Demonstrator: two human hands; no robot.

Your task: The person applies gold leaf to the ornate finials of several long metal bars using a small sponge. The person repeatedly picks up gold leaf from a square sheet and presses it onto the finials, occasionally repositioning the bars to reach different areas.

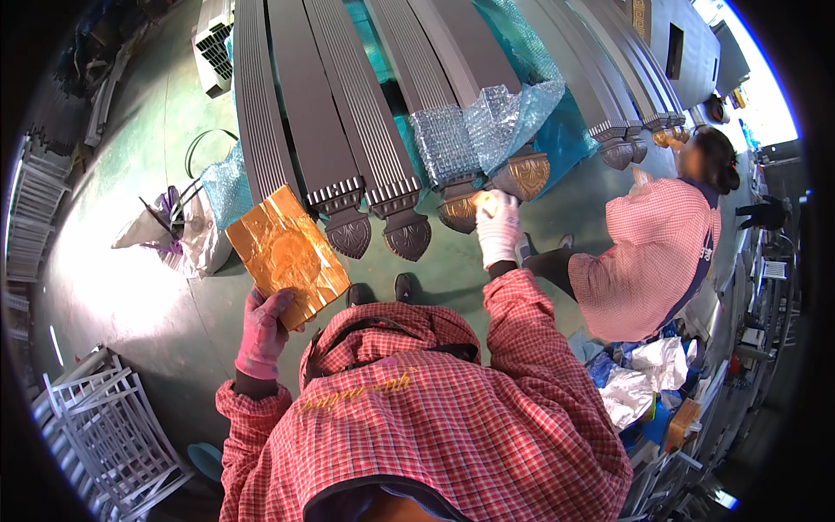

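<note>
Head view: gold sheet (287, 252) between left fingers (277, 306)

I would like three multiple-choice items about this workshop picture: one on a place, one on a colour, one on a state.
1. Where is the gold sheet?
A. in the left hand
B. on the floor
C. on a shelf

2. What colour is the glove on the right hand?
A. black
B. white
C. green

3. How is the gold-tipped panel end?
A. wholly wrapped
B. laid bare below bubble wrap
C. broken off

Key: 1 A, pink-gloved fingers grip its lower edge; 2 B, the glove is plainly white; 3 B, the wrap stops above the gold tip.
</note>
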